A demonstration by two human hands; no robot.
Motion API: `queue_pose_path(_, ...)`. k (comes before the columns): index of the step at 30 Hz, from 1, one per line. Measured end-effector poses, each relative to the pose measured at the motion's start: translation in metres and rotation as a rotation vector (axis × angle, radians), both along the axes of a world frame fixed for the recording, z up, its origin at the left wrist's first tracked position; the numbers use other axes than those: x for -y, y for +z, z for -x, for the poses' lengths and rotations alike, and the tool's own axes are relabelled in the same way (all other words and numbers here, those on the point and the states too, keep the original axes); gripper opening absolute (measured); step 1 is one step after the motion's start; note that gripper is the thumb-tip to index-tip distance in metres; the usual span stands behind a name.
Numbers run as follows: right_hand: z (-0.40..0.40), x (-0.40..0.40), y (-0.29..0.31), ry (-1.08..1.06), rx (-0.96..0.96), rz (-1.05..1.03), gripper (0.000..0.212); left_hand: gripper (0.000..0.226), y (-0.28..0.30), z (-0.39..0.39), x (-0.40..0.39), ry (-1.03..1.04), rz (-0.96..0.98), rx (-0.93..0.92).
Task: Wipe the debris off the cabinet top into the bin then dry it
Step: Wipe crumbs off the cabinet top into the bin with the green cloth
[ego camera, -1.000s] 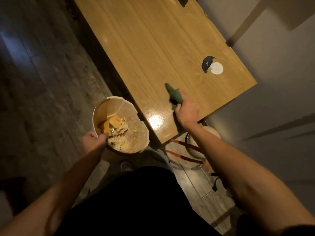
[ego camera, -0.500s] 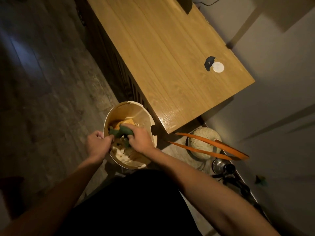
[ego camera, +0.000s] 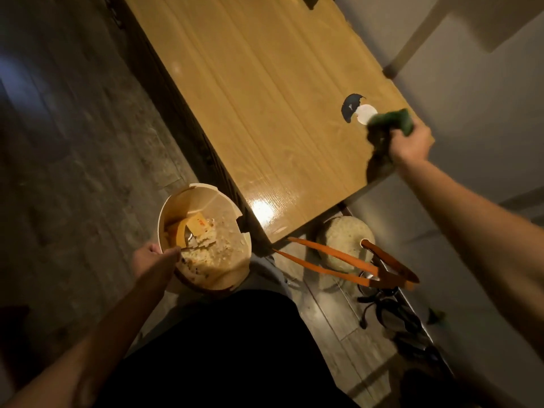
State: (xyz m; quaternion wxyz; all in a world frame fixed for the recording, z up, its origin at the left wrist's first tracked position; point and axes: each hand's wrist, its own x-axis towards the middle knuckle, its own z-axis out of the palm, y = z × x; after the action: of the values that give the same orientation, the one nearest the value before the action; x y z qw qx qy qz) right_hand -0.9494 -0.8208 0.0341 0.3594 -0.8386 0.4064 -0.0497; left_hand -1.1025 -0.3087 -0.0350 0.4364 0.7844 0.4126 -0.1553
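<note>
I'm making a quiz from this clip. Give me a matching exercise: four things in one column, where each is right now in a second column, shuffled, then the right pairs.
Things
1. green cloth
2. bin
3. white disc
4. orange straps

Places
A. lying on the cabinet top near its far right corner
B. on the floor beyond the cabinet's near end
C. gripped in the right hand over the cabinet's right edge
D. held by its rim in the left hand, beside the cabinet

Pairs: 1-C, 2-D, 3-A, 4-B
</note>
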Motion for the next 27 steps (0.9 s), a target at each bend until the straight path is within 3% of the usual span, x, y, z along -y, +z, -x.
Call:
queue_pose_path(4,-0.019,0.071,-0.014,-0.017,-0.163,0.106,0.041,0.025,-0.006,0.000,0.015,0.018,-0.043,-0.022)
queue_pose_path(8,-0.003,0.056,-0.040,0.028,-0.231,0.243,0.039,0.017,-0.010,0.002,0.025,-0.051,-0.097,0.023)
queue_pose_path(12,0.034,-0.012,-0.050,0.113,-0.237,0.355,0.047,0.018,-0.006,0.010,0.032,-0.020,-0.110,0.006)
queue_pose_path(17,0.098,-0.107,-0.045,0.363,-0.108,0.407,0.061,0.026,-0.003,0.020,0.035,0.110,0.018,0.025)
queue_pose_path(24,0.179,-0.258,-0.037,0.722,-0.038,0.288,0.064,0.027,0.011,0.038,0.035,0.107,-0.017,0.066)
queue_pose_path(27,0.192,-0.303,-0.034,0.855,-0.121,0.142,0.058,0.028,0.019,0.041,0.030,0.131,0.002,0.086)
